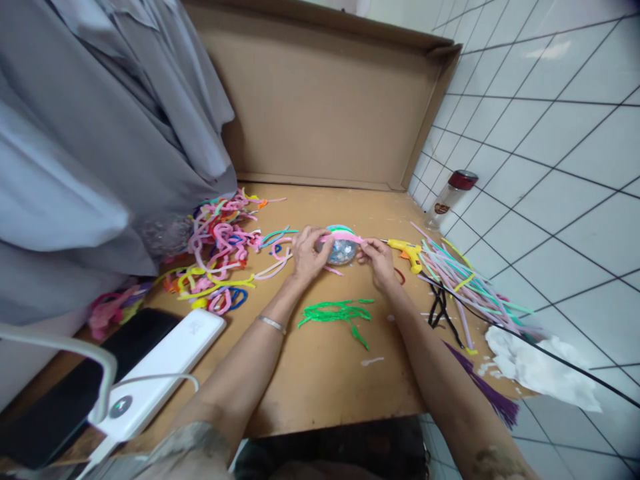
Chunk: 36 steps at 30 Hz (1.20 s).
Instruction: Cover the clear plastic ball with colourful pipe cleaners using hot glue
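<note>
Worktop: a brown board (310, 393), its front edge facing the person, with small whitish smears near that edge.
Back edge: a cardboard panel (330, 100) stood upright there, its rim folded forward.
Right edge: a white tiled wall (565, 120) rose beside it; a clear bottle (447, 203) with a dark red lid stood by the back right corner, and straight pastel stems (460, 273) lay along the edge, with crumpled white tissue (540, 367) nearer the front.
Left edge: grey cloth (125, 120) hung over it; a tangle of coloured stems (225, 233) lay beside the cloth, and a white power bank (170, 360) lay towards the front left corner.
Middle: green strips (333, 312) lay loose between the forearms, nearer the front edge than the ball.
Glue gun: the yellow tool (411, 252) lay just right of the right hand, nozzle towards it.
Arms: both reached in over the front edge and converged at the middle, a band on the left wrist.
Ball: the clear ball (344, 252) sat between the hands, well in from the front edge, a pink strip (347, 235) across its top.
Left hand: closed narrowly (310, 253), thumb and fingers pinching the strip at the ball's left.
Right hand: fingertips drawn together (379, 259) on the strip's right end.
</note>
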Available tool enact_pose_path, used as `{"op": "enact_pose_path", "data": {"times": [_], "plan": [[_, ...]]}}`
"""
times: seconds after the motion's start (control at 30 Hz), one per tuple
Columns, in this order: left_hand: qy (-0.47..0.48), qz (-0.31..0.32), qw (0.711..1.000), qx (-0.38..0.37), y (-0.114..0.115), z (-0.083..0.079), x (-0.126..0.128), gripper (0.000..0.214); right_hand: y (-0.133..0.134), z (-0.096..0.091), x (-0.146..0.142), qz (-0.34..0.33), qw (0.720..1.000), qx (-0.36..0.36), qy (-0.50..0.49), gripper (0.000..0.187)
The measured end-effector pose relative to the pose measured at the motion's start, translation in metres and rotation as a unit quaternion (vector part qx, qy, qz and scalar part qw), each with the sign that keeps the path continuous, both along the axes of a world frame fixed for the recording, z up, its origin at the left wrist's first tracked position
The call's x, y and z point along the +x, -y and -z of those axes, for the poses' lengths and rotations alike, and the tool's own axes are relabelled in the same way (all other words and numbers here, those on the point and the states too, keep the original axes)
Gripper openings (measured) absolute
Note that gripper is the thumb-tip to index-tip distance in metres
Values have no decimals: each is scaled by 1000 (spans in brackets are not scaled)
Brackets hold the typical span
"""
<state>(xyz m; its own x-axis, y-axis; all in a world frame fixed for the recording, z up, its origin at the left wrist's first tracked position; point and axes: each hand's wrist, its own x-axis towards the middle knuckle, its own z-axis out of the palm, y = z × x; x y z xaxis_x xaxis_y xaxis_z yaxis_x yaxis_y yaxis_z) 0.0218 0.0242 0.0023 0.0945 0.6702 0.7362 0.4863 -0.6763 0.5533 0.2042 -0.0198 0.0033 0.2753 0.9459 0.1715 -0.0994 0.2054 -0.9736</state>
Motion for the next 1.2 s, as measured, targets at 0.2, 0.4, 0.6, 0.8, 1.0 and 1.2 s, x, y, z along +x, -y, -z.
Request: {"op": "enact_pose_path", "data": {"times": [0.2,0.4,0.6,0.8,1.0,1.2], "plan": [[-30,-11,999,6,1,1,-1,28,1,-2,2,-38,997,-21,-68,23],[-19,-15,1000,18,3,0,-1,31,6,-10,-1,-70,991,-17,-109,22],[-34,-43,998,25,11,-2,-5,34,10,-16,-4,-107,990,-11,-90,19],[-2,-111,992,59,21,1,-8,41,7,-13,-1,-92,992,-3,-84,15],[-53,-64,992,97,48,-10,4,30,3,-11,0,-52,992,-19,-117,14],[-18,-12,997,73,57,-12,11,28,-1,-15,21,-20,988,-18,-150,24]]}}
